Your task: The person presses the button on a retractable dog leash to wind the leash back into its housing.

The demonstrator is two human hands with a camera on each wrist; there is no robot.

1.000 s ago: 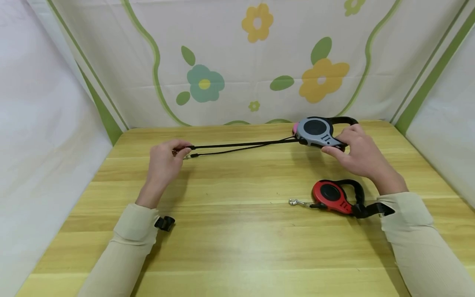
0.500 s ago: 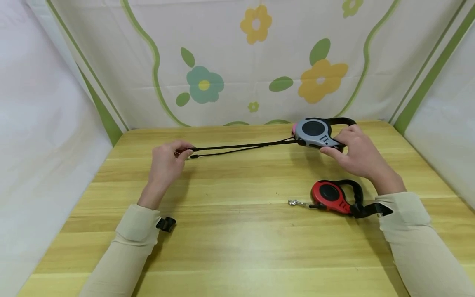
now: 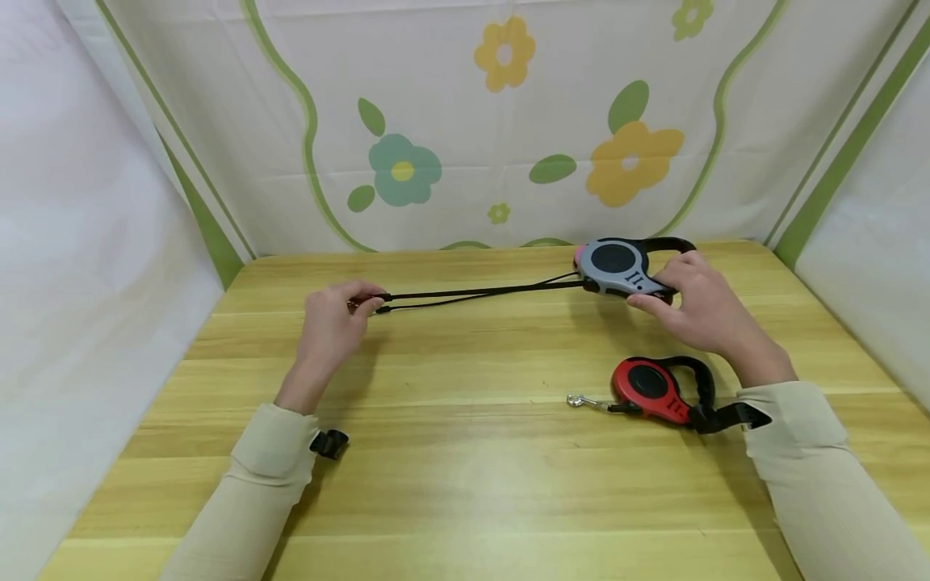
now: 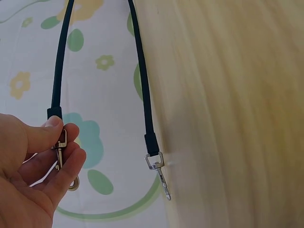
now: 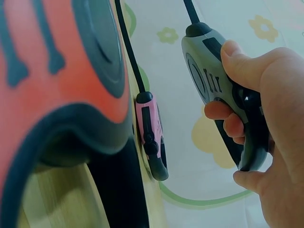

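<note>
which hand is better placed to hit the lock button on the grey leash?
Right, probably. The right hand already grips the grey leash housing, with its thumb lying on the top edge by the controls. The left hand is far off, pinching the metal clip at the end of the drawn-out black strap.

1. R hand (image 5: 266, 142) grips grey leash housing (image 5: 209, 80), thumb on top, fingers curled round black handle.
2. Black cord (image 5: 191, 10) exits housing's top.
3. Pink leash unit (image 5: 151, 135) sits behind, own cord up.
4. Red housing (image 5: 52, 76) fills left foreground, blurred.
</note>
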